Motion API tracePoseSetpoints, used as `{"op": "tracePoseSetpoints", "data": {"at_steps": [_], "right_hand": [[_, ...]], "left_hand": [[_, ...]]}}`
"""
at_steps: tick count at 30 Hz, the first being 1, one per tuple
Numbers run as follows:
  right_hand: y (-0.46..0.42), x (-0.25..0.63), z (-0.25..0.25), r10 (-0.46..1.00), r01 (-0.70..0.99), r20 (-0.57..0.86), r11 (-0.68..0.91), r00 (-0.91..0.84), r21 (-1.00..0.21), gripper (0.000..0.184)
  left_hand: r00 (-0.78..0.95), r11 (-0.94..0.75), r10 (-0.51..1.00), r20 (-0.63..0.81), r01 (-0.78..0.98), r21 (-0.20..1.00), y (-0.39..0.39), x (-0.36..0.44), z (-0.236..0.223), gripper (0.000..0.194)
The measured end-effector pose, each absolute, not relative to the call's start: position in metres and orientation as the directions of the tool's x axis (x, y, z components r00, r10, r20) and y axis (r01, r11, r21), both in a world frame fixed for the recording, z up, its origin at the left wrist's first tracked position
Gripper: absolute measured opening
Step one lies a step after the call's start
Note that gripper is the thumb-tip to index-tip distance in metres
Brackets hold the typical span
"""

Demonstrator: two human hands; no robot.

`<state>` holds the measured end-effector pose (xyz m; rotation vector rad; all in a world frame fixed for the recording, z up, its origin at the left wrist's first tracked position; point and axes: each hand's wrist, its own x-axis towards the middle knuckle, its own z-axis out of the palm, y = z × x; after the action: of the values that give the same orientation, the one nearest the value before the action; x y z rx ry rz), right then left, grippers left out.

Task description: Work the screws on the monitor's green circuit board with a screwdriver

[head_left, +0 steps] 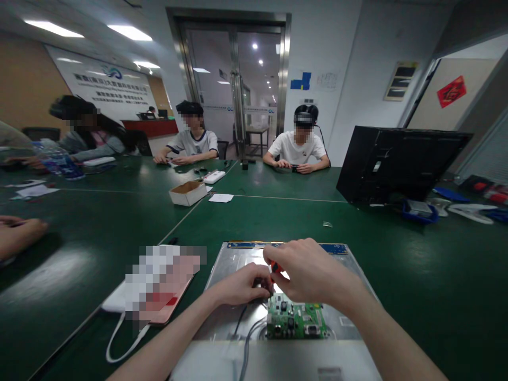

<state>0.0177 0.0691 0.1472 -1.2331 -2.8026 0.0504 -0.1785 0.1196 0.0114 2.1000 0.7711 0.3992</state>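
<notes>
Over a silvery metal panel (pixel 223 267) on the table, my right hand (pixel 313 272) is closed around the red-and-black handle of a screwdriver (pixel 275 267). Its shaft and tip are hard to see. My left hand (pixel 245 286) sits just beside it, low over the panel, fingers curled and pinched together near the upper left corner of a green circuit board (pixel 297 317). What those fingers hold, if anything, is hidden. A dark cable (pixel 246 344) runs from beside the board toward me. Along the panel's far edge lies a narrow blue circuit strip (pixel 335 248).
Left of the panel lie a pink phone (pixel 174 301) and a white cable (pixel 115 344). Farther off stand an open white box (pixel 187 193) and a large black monitor (pixel 400 164). Several people sit around the green table (pixel 286 217); a co-worker's hand (pixel 24 233) rests at left.
</notes>
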Motion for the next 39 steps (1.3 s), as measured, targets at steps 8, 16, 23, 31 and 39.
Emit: {"op": "tracePoseSetpoints", "data": {"at_steps": [8,16,23,31,39], "right_hand": [[0.07,0.018,0.145,0.732,0.727,0.077,0.681,-0.677,-0.087,0.007],[0.072,0.016,0.145,0.756,0.752,0.095,0.654,-0.647,-0.086,0.013],[0.07,0.017,0.147,0.73,0.721,0.083,0.683,-0.678,-0.118,0.013],[0.071,0.016,0.146,0.76,0.751,0.084,0.65,-0.645,-0.115,0.011],[0.074,0.017,0.146,0.777,0.771,0.089,0.63,-0.624,-0.093,0.013]], "left_hand": [[0.744,-0.44,0.668,-0.012,0.407,0.801,0.12,-0.179,0.011,0.005],[0.736,-0.422,0.677,-0.01,0.399,0.814,0.116,-0.177,0.016,0.007],[0.749,-0.446,0.663,-0.018,0.414,0.793,0.121,-0.178,0.009,0.007],[0.752,-0.413,0.659,-0.016,0.38,0.828,0.12,-0.177,0.01,0.008],[0.74,-0.418,0.672,-0.011,0.392,0.819,0.115,-0.176,0.02,0.013]]}}
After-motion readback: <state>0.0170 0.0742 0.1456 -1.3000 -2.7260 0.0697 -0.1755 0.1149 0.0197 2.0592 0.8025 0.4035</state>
